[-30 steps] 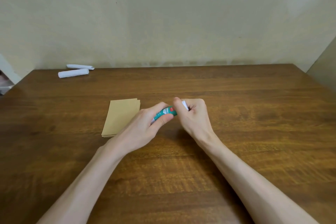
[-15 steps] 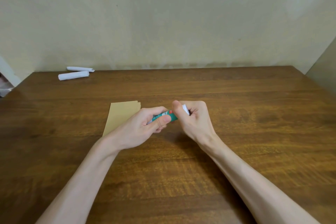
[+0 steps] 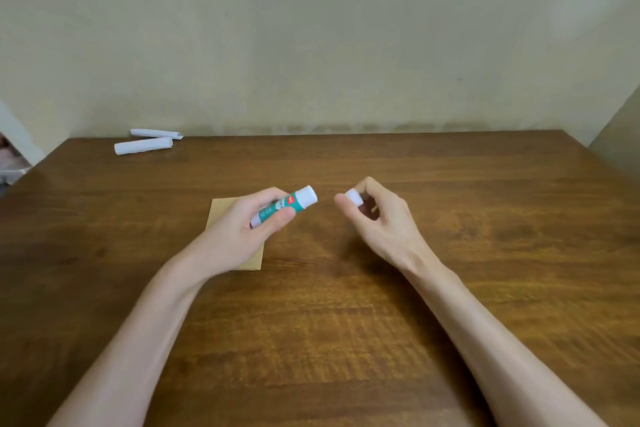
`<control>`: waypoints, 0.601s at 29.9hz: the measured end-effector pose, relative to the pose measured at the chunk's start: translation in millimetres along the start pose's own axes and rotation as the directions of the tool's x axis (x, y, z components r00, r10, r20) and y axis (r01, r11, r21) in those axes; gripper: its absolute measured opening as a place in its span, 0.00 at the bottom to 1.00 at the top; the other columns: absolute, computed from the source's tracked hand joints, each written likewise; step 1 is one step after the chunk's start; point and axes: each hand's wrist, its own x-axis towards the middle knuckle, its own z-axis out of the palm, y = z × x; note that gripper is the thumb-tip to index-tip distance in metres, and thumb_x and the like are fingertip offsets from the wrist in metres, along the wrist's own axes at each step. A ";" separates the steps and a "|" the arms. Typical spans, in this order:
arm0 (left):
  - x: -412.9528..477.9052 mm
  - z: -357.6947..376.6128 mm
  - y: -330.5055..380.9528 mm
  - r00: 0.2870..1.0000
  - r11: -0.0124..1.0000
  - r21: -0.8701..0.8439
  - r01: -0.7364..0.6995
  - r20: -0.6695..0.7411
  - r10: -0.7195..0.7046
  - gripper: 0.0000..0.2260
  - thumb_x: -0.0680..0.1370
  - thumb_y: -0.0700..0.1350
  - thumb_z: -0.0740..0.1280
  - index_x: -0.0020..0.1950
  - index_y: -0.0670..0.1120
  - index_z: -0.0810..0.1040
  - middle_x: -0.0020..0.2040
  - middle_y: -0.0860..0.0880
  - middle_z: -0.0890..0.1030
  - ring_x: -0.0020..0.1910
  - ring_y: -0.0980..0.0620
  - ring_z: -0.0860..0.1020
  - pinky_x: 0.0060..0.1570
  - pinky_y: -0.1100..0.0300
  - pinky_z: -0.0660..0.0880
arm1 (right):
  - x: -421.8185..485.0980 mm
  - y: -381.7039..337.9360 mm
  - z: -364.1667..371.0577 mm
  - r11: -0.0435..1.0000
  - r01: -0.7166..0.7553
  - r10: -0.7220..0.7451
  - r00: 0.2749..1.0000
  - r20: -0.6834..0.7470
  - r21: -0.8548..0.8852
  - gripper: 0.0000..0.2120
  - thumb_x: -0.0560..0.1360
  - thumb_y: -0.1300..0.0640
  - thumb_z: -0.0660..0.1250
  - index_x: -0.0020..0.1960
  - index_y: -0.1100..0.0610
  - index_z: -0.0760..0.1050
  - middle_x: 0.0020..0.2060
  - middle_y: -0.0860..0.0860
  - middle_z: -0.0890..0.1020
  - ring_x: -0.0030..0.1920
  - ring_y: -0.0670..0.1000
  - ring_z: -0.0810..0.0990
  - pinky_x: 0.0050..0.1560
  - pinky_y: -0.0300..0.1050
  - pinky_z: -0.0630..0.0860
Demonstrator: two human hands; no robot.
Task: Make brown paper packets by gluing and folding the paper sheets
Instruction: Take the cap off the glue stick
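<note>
While both bare forearms reach out over the wooden surface (image 3: 450,253), two white paper rolls (image 3: 143,145) lie far off at its back left corner, one just behind the other, close to the wall (image 3: 311,45) and well apart from the hands. Something pale and cluttered shows past the left edge, too cut off to make out.

The left hand (image 3: 239,236) hangs over the brown paper (image 3: 221,212) and hides most of it. Only a far strip and the near right corner peek out, so I cannot tell how many sheets lie there. The paper rests flat on the surface, left of centre. This hand's grip is clamped round a glue stick (image 3: 294,201), fingers and thumb curled about its barrel, which tilts up and to the right with its white end uncovered.

Near it but not touching, the right hand (image 3: 381,222) pinches the small white cap (image 3: 354,197) between thumb and fingertips, its grip closed on it above the bare wood.

The surface is dark brown with strong streaky grain and a soft sheen. The paper is matt tan with straight edges and a square corner. The stick is a smooth cylinder, teal-labelled with a small red mark, white at both ends. The wall is dull, pale and faintly mottled.
</note>
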 end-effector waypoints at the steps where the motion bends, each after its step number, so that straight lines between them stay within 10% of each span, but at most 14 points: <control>1: 1.6 1.9 -1.0 0.999 0.999 0.039 0.020 -0.043 -0.018 0.13 0.81 0.58 0.63 0.61 0.55 0.79 0.46 0.62 0.79 0.49 0.59 0.78 0.49 0.63 0.72 | 1.2 1.8 1.4 1.000 0.018 -0.018 1.000 0.012 -0.012 0.11 0.81 0.44 0.71 0.46 0.51 0.77 0.40 0.44 0.81 0.39 0.42 0.76 0.41 0.35 0.72; 12: 4.8 16.9 -3.3 0.942 0.997 0.076 0.005 -0.335 0.021 0.13 0.78 0.56 0.71 0.60 0.53 0.80 0.49 0.59 0.86 0.48 0.59 0.81 0.42 0.67 0.68 | 7.5 20.4 14.2 0.973 0.018 -0.011 0.999 0.030 -0.231 0.20 0.77 0.54 0.76 0.68 0.48 0.79 0.50 0.42 0.82 0.49 0.40 0.79 0.52 0.35 0.76; 18: 7.2 22.1 -1.9 0.927 0.999 -0.042 0.000 -0.374 -0.015 0.14 0.79 0.52 0.72 0.61 0.47 0.80 0.47 0.56 0.88 0.50 0.58 0.85 0.44 0.71 0.73 | 30.0 12.4 17.9 0.976 -0.007 0.003 1.000 -0.021 -0.216 0.15 0.75 0.51 0.78 0.55 0.48 0.74 0.46 0.43 0.83 0.46 0.44 0.81 0.50 0.47 0.81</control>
